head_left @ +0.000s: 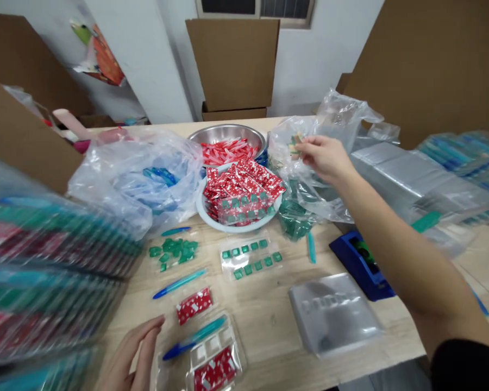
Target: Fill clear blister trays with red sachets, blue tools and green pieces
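Observation:
My right hand (325, 156) reaches over a clear plastic bag (283, 133), its fingers pinched on a small cream-and-green piece (295, 144) whose kind I cannot make out. At the lower left my left hand (132, 353) holds nothing, its fingers stretched out beside a clear blister tray (237, 347). In that tray lie a blue pen-like stick (195, 338) and a red patterned sachet (215, 370). Just beyond, another red sachet (194, 306) and a blue stick (180, 283) lie on clear plastic. Green square pieces (251, 256) sit in two rows on a clear sheet.
A white bowl (200, 203) holds red sachets; behind it a steel bowl (227, 130) holds red-and-white sticks. Loose green pieces (174, 250), a blue tape dispenser (364, 266) and stacked clear trays (334, 315) lie around. Filled packs (52, 271) are piled at left.

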Tool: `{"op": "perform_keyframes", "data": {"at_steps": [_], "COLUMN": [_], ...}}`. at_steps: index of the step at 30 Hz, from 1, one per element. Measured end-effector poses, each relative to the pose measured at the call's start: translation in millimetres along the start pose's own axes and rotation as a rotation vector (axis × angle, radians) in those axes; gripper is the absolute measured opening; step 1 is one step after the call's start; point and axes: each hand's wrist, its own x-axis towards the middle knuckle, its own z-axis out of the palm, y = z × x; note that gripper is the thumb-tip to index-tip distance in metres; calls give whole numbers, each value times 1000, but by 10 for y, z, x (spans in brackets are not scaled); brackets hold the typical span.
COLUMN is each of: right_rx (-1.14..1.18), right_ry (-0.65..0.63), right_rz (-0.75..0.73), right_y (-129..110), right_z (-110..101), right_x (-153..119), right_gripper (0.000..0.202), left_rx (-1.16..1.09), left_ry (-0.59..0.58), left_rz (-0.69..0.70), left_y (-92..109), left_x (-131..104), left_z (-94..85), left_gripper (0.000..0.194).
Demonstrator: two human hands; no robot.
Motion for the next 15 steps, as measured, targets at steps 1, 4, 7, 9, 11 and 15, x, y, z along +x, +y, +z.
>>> {"op": "perform_keyframes", "data": {"at_steps": [1, 4, 7, 9, 11, 15], "right_rx": [74, 546, 732, 781, 756, 500], "right_ry": [-56, -323, -491, -540, -542, -473], "right_rz": [-2, 99, 249, 279, 232, -17], "right_y": [-25, -89, -172, -222, -249, -247], "right_z": [43, 213, 375, 461, 527, 591], "right_x": [-239, -992, -1657, -2004, -2274, -2619], "right_gripper": [6, 16, 25, 24, 18, 5], "left_rx": [-34, -197, -374, -489, -578, -504], "left_ry": [-3, 0, 10, 22, 27, 25], "left_rz": [-13, -37, -100, -146, -144, 34], "left_y": [130, 555, 877, 1003, 1069, 1085], "left_x": [28, 114, 170, 190, 203, 213], "left_z": [12, 86, 176, 213, 223, 184], "left_gripper": [24, 22, 18, 17, 21, 32]}}
